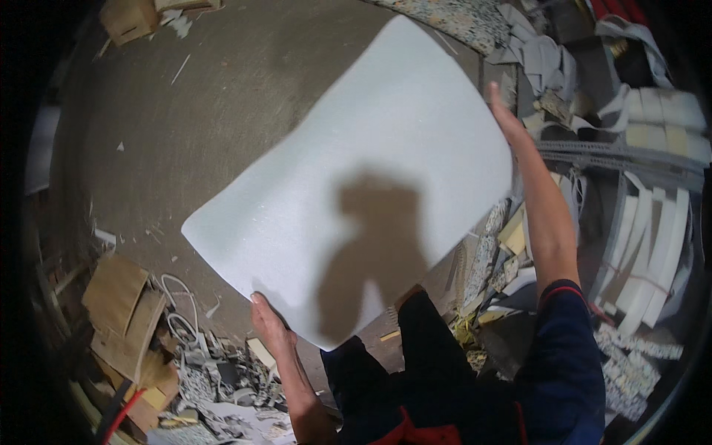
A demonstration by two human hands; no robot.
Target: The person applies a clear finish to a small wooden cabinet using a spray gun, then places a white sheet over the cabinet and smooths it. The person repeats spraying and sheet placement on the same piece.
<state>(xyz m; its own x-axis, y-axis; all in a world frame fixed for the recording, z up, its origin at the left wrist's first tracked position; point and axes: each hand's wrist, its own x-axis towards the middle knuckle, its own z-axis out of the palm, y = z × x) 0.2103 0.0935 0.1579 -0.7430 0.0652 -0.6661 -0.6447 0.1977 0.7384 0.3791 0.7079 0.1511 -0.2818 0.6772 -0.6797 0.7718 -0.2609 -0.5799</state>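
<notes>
A large white foam slab (pixel 297 200) with rounded corners is held up in front of me, tilted so that its far end points up and to the right. At its near left edge, my left hand (pixel 271 326) grips the slab, the thumb showing along the rim and the other fingers hidden underneath. My right hand (pixel 506 119) is pressed against the right-hand end, its fingers mostly out of sight behind the slab. A dark shadow falls across the slab's middle and lower part.
Grey concrete floor (pixel 170 141) spreads to the left. Cardboard pieces (pixel 119 297) and shredded foam scraps (pixel 230 378) lie at lower left. On the right are bundled white foam strips (pixel 645 252) and stacked foam blocks (pixel 664 122). A speckled foam sheet (pixel 452 18) lies at the top.
</notes>
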